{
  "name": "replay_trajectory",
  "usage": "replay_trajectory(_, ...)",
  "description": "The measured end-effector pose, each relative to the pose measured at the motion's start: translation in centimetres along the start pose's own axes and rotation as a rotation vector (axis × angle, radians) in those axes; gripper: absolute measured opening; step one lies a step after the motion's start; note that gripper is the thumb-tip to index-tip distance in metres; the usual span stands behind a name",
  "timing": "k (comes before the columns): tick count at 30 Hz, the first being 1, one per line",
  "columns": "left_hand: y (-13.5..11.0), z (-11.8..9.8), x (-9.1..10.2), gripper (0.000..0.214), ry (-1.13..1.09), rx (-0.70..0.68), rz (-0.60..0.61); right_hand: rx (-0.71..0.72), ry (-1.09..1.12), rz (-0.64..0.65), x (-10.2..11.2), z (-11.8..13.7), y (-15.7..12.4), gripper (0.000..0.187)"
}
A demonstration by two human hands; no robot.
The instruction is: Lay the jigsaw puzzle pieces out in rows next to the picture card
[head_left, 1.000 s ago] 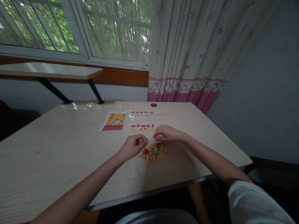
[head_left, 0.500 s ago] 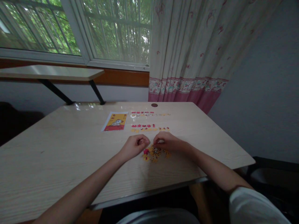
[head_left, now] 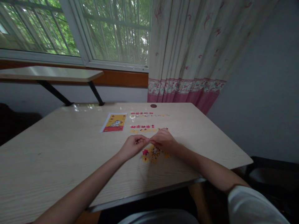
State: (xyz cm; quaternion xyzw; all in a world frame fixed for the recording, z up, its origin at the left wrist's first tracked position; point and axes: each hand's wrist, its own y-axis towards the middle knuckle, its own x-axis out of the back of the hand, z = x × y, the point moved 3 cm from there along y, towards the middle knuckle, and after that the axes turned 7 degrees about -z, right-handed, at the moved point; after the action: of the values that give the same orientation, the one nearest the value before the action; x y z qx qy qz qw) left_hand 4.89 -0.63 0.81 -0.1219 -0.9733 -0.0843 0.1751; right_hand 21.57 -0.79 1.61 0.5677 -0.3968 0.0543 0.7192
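My left hand (head_left: 132, 146) and my right hand (head_left: 164, 140) meet fingertip to fingertip above a light wooden table (head_left: 58, 149). Both are curled in a pinch on something too small to make out. Just below them lies a loose heap of yellow and red puzzle pieces (head_left: 153, 154). Beyond the hands, two short rows of joined pieces lie on the table: a near row (head_left: 143, 128) and a far row (head_left: 148, 114). A reference picture (head_left: 114, 122), yellow and red with a white animal, lies to their left.
A small round hole (head_left: 153, 105) sits at the table's far edge. Behind stand a second table (head_left: 51, 72) on black legs, a window, and a pink-hemmed curtain (head_left: 187, 53). The table's near edge crosses above my lap.
My right hand has drawn back from the near row and moved left until its fingertips touch those of my left hand. The left hand has barely moved.
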Motion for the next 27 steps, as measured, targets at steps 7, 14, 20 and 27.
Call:
replay_trajectory(7, -0.1, 0.0, -0.1, 0.023, -0.228, 0.131, -0.017, 0.155, 0.003, 0.056, 0.4, 0.5, 0.0, 0.014)
replay_trajectory(14, 0.1, 0.1, 0.2, 0.013, -0.194, 0.129, -0.041, -0.012, 0.016, 0.008, 0.1, -0.3, 0.1, 0.027)
replay_trajectory(20, 0.3, 0.5, 0.3, 0.011, -0.216, 0.082, -0.031, -0.018, 0.084, 0.03, -0.1, -0.5, -0.1, 0.029)
replay_trajectory(27, 0.4, 0.4, 0.4, 0.018, -0.136, 0.049, -0.066, -0.101, 0.028, -0.033, 0.9, -1.7, 0.3, 0.025)
